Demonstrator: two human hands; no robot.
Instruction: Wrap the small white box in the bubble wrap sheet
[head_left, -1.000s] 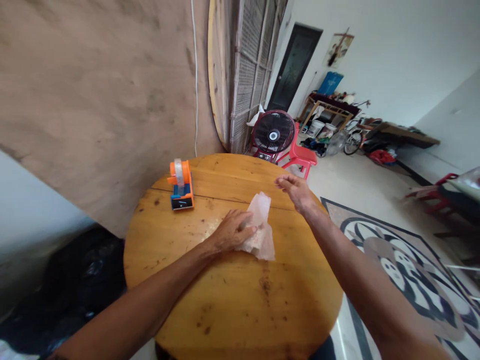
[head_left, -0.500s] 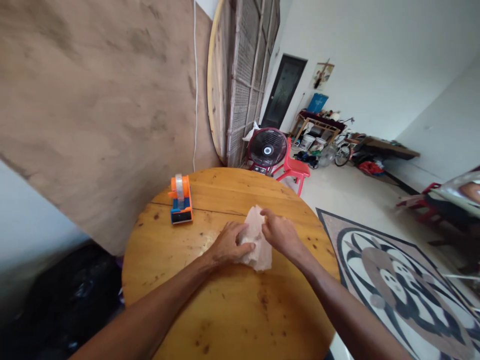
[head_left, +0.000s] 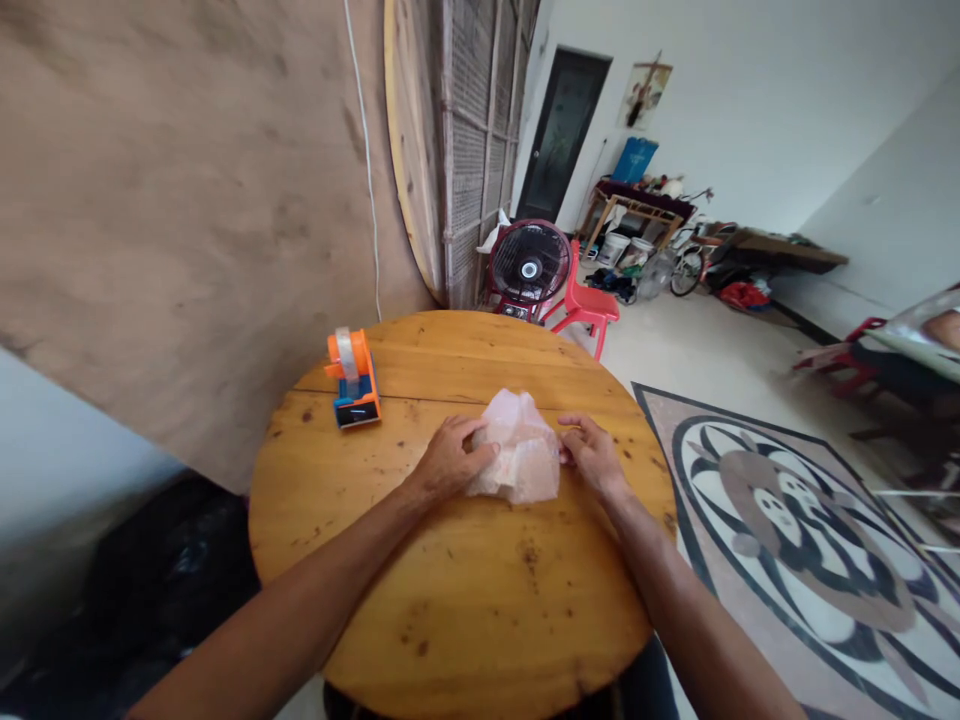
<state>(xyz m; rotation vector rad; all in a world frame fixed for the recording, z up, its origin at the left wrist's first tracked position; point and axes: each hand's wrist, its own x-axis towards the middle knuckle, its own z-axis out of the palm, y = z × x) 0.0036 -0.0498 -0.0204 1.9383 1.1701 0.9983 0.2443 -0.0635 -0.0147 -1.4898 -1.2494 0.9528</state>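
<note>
A crumpled, translucent pale-pink plastic bag point(head_left: 517, 455) lies on the round wooden table point(head_left: 450, 610), near its middle. My left hand point(head_left: 448, 460) grips the bag's left side with curled fingers. My right hand point(head_left: 592, 455) pinches the bag's right edge. The bag is stretched between both hands and bulges upward. An orange and blue tape dispenser point(head_left: 351, 380) with a clear tape roll stands at the table's far left, apart from both hands.
A plywood sheet point(head_left: 187, 200) leans against the wall behind the table, with a lattice panel point(head_left: 480, 140) beside it. A dark red floor fan point(head_left: 529, 265) and a red plastic chair point(head_left: 589, 305) stand beyond the table. The patterned floor point(head_left: 787, 520) lies to the right.
My right hand came back from the table's far edge to the bag and took hold of its right side. The bag now spreads wider between both hands.
</note>
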